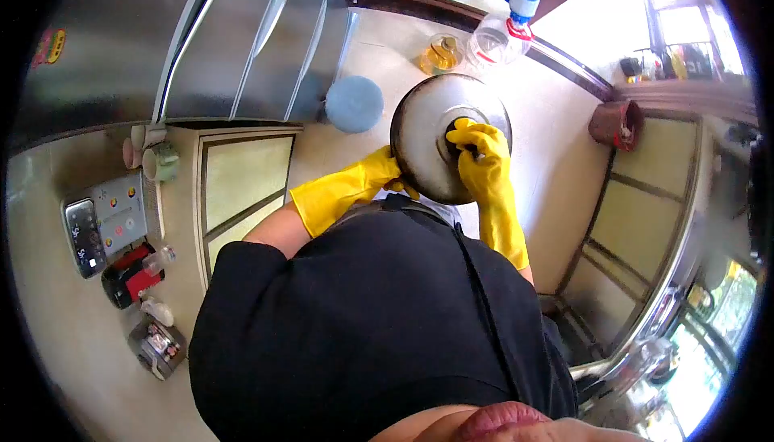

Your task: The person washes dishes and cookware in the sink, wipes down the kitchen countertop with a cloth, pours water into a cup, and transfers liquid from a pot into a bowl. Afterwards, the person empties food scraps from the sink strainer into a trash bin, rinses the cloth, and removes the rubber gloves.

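Note:
A round metal pot lid [421, 124] with a dark, stained rim is held in front of my body. Yellow rubber gloves cover both hands. My left hand [389, 172] is closed on the lid's near left edge, with some fingers hidden behind it. Over the middle of the lid, my right hand [480, 145] has its fingers curled around a dark piece that looks like the knob; the glove covers much of it.
A blue round stool [355, 104] stands near the grey fridge [242, 47]. Beyond the lid are a jar of amber liquid [441, 55] and a water bottle with blue pump [500, 37]. Cabinets [649, 192] line the right; a phone [85, 236] lies on the left counter.

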Demonstrator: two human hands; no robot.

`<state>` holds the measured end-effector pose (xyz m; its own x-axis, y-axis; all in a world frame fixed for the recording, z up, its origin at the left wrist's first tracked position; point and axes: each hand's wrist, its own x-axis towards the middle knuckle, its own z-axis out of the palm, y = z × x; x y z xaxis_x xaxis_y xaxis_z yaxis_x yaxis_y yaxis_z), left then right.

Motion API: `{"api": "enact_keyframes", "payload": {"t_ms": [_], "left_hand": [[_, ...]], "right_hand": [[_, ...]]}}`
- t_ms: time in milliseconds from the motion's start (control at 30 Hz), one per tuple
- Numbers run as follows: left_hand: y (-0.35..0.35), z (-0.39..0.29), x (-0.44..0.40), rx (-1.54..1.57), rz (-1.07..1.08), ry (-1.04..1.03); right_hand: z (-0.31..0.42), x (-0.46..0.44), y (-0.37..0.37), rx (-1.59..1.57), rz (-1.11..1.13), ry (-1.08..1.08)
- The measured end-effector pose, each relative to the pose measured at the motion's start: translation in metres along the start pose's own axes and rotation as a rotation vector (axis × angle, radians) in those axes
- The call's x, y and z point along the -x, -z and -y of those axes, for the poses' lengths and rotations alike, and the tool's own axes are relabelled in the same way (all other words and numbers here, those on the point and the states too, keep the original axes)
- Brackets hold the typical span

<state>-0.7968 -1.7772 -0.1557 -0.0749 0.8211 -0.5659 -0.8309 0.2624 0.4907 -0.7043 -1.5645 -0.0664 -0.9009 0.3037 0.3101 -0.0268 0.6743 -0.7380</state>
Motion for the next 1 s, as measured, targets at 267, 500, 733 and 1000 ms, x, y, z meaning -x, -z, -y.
{"api": "enact_keyframes", "payload": {"t_ms": [267, 500, 733, 1000], "left_hand": [[-0.029, -0.033, -0.057, 0.015, -0.103, -0.067], [-0.034, -0.037, -0.062, 0.011, -0.194, -0.097], [-0.033, -0.022, -0.069, -0.277, -0.232, -0.523], [-0.029, -0.044, -0.063, 0.079, -0.301, -0.129]], "right_hand": [[-0.054, -0.072, 0.037, -0.086, 0.222, -0.053], [-0.068, -0.072, 0.035, -0.059, 0.187, -0.060], [-0.053, -0.074, 0.043, -0.065, 0.176, -0.077], [-0.074, -0.085, 0.018, -0.175, 0.212, -0.165]]}}
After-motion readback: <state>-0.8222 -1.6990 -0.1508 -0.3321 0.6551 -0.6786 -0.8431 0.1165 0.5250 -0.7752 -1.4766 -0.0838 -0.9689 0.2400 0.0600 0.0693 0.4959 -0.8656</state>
